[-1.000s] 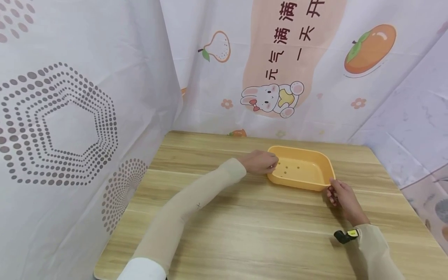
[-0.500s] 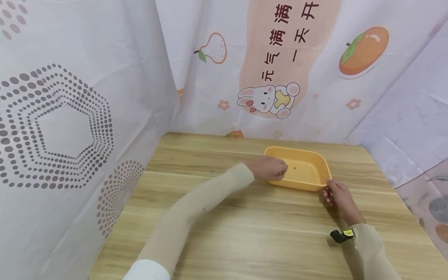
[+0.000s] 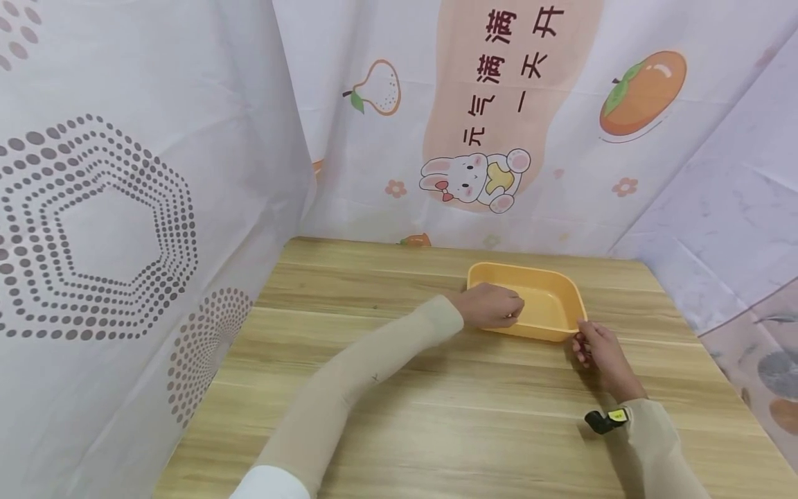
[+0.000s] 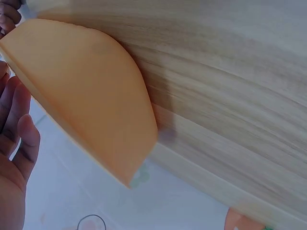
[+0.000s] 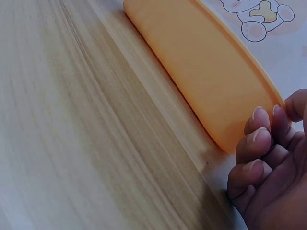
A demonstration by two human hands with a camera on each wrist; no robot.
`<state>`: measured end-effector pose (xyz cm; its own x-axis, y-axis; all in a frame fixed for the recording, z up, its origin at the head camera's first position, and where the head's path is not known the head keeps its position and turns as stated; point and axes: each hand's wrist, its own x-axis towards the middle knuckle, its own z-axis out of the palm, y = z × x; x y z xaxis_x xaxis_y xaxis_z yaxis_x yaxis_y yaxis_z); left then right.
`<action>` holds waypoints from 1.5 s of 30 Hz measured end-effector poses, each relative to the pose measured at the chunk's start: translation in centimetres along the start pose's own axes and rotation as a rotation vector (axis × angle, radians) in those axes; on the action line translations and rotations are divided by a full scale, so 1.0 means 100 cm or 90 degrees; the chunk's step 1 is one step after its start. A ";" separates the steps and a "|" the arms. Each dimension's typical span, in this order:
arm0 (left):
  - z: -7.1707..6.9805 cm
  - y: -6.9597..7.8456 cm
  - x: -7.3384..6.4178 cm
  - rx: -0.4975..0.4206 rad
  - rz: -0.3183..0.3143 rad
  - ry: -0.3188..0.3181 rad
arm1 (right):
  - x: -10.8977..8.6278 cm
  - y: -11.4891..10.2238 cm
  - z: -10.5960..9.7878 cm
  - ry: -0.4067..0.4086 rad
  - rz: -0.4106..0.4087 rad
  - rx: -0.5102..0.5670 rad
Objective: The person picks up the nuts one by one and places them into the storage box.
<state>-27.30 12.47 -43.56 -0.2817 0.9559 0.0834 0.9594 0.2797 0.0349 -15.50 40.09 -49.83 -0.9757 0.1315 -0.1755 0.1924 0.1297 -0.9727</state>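
A shallow yellow-orange plastic tray (image 3: pixel 545 308) lies on the wooden table toward its far side. Over the tray's left part is my left hand (image 3: pixel 492 306), knuckles up with the fingers bent, covering some of the floor. In the left wrist view, the left fingers (image 4: pixel 19 98) reach toward the tray's rim and are partly cut off by the frame edge; whether they hold anything is hidden. At the near right corner, my right hand (image 3: pixel 601 348) pinches the rim between thumb and fingers. The right wrist view shows these curled fingers (image 5: pixel 256 143) against the tray's outer wall.
The wooden table (image 3: pixel 436 416) stretches toward me and to both sides. A patterned white cloth (image 3: pixel 349 173) hangs behind its far edge, and another (image 3: pixel 125 388) along the left. A small black device (image 3: pixel 601 421) sits at my right wrist.
My left hand has moved right, from the tray's left end farther over its floor, and now covers the small holes seen earlier. The right hand keeps its grip on the corner.
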 end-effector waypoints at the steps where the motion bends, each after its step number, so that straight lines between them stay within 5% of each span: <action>1: 0.000 0.001 0.000 0.000 -0.001 0.003 | 0.000 0.000 0.001 0.000 -0.001 -0.001; 27: 0.009 -0.003 0.001 -0.009 -0.010 0.004 | -0.002 -0.001 0.008 0.000 -0.008 -0.003; 39: 0.012 -0.029 -0.023 -0.055 -0.002 0.047 | -0.002 -0.001 0.000 0.003 0.001 0.023; 45: 0.013 -0.046 -0.045 -0.010 -0.008 0.089 | -0.001 -0.001 0.000 -0.004 0.005 0.025</action>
<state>-30.42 7.05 -45.35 -0.2926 0.9302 0.2215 0.9561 0.2884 0.0518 -15.44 40.09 -49.70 -0.9748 0.1262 -0.1839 0.1960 0.0905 -0.9764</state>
